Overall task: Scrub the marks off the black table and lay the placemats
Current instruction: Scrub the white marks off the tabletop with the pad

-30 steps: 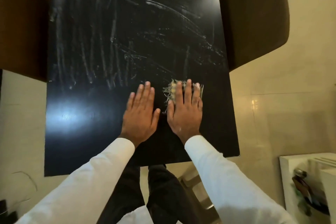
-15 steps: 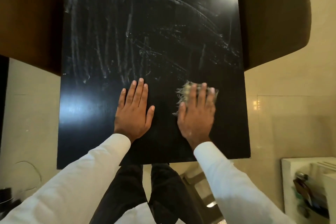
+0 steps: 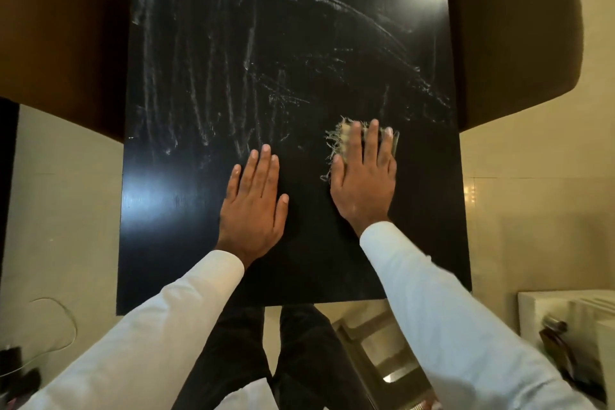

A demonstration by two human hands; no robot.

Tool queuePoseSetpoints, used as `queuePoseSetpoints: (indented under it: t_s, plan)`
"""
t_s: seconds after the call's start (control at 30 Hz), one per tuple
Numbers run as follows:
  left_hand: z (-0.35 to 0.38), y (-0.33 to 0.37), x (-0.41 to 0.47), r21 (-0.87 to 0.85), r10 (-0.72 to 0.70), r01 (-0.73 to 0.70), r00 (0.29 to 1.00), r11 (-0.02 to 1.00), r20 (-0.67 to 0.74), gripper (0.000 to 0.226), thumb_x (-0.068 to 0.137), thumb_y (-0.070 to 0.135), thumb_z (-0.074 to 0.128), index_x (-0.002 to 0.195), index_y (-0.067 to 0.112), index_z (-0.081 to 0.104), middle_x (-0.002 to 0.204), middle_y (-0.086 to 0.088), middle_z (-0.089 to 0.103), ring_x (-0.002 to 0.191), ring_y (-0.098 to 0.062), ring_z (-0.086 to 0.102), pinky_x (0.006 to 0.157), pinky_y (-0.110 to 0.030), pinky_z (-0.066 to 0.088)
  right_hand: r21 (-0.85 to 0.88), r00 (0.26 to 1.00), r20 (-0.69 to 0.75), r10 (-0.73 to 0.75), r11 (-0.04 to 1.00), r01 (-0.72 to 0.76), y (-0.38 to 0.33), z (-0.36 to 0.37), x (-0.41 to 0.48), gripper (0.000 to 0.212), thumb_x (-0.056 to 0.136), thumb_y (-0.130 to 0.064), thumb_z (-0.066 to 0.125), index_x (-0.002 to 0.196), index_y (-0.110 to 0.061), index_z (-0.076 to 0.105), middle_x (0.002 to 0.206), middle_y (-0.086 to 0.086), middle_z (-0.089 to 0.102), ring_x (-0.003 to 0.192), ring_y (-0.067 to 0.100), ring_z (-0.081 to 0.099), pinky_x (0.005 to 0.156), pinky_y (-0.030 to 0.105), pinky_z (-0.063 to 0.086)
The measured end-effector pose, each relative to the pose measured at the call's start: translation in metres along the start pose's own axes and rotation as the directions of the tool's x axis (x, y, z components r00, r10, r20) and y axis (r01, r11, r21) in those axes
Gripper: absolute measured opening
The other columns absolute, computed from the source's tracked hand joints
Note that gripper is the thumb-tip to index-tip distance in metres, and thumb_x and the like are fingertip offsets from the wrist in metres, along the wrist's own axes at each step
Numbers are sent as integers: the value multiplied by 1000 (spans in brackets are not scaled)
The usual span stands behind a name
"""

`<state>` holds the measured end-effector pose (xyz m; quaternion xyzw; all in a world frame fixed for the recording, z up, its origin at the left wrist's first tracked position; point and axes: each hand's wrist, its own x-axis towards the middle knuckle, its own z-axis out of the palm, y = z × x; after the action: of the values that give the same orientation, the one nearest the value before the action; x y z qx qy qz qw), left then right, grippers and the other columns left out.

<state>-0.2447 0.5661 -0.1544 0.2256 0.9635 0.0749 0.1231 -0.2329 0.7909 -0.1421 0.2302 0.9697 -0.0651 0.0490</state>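
Note:
The black table [image 3: 186, 220] fills the middle of the view, its far half streaked with white marks [image 3: 336, 10]. My right hand [image 3: 364, 183] lies flat on a frayed pale scrubbing cloth [image 3: 339, 140], pressing it onto the tabletop near the right edge; only the cloth's ragged fringe shows past my fingers. My left hand [image 3: 254, 206] rests palm down on the table, fingers together, with nothing under it. The near part of the table around both hands looks dark and free of marks. No placemats are in view.
A dark brown chair [image 3: 60, 36] stands against the table's left side and another chair [image 3: 512, 33] against its right side. A white unit [image 3: 565, 316] with dark items sits at the lower right. A thin cable [image 3: 63, 326] lies on the beige floor at lower left.
My right hand has slid the cloth to the right, away from my left hand, widening the gap between them. My left hand has stayed flat in place.

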Motion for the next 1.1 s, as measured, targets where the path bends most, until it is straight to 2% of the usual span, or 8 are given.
queuePoseSetpoints:
  t_s: [0.1,0.23,0.37,0.53,0.7,0.83,0.97,1.1]
  plan:
    - [-8,-27,0,20,-91,92,995,996,-26,79,114,54,20,178,11,1,187,-9,-9,173,-28,-7,140,-57,8,-3,999,48,22,1000,-22,-16,0,-36,76,112,-55,32,178,-24,9,186,12,3,171,40,2,131,59,28]
    - [-14,-66,-2,45,-110,112,993,993,-43,79,114,54,21,178,10,3,187,-10,-7,174,-28,-5,139,-58,10,21,984,107,-146,989,144,-64,4,-65,77,112,-55,35,178,-26,9,186,11,-1,171,39,-2,132,58,26]
    - [-12,-73,-3,50,-85,87,996,995,-42,78,115,54,19,178,11,1,187,-10,-9,173,-28,-7,139,-58,11,61,962,71,-263,964,259,-98,10,-35,74,111,-53,38,177,-27,17,186,10,4,172,38,1,134,57,23]
    - [-13,-73,-3,42,-98,99,994,994,-39,78,115,53,19,178,11,2,187,-10,-8,173,-28,-7,139,-57,11,12,987,18,-161,987,161,-84,9,13,73,111,-55,35,177,-27,17,185,10,9,171,39,6,131,59,29]
    - [-14,-75,-3,25,-94,95,995,995,-39,79,115,53,22,178,10,2,187,-10,-9,173,-29,-8,139,-57,11,-11,997,50,-52,999,53,-83,7,-29,76,113,-54,36,178,-26,9,186,10,2,171,40,1,131,62,29]
    - [-13,-77,-3,14,-80,81,995,997,-54,77,115,50,20,178,10,0,187,-11,-10,173,-29,-8,139,-57,10,-24,972,107,-211,977,214,-123,14,-69,74,113,-54,34,178,-25,12,186,12,1,171,39,0,133,57,24]
    - [-14,-79,-1,-6,-124,124,990,992,-67,73,116,47,13,178,11,-2,187,-10,-10,173,-27,-8,139,-54,9,3,919,101,-380,924,382,-143,19,-39,72,114,-57,30,178,-29,15,186,9,2,172,37,0,135,56,18]
    - [-15,-92,-7,-3,-114,114,992,994,-54,75,117,48,23,178,11,0,187,-10,-10,173,-27,-9,140,-55,8,-21,943,60,-328,944,330,-129,15,1,73,112,-54,35,178,-29,13,186,9,3,172,38,1,132,58,26]
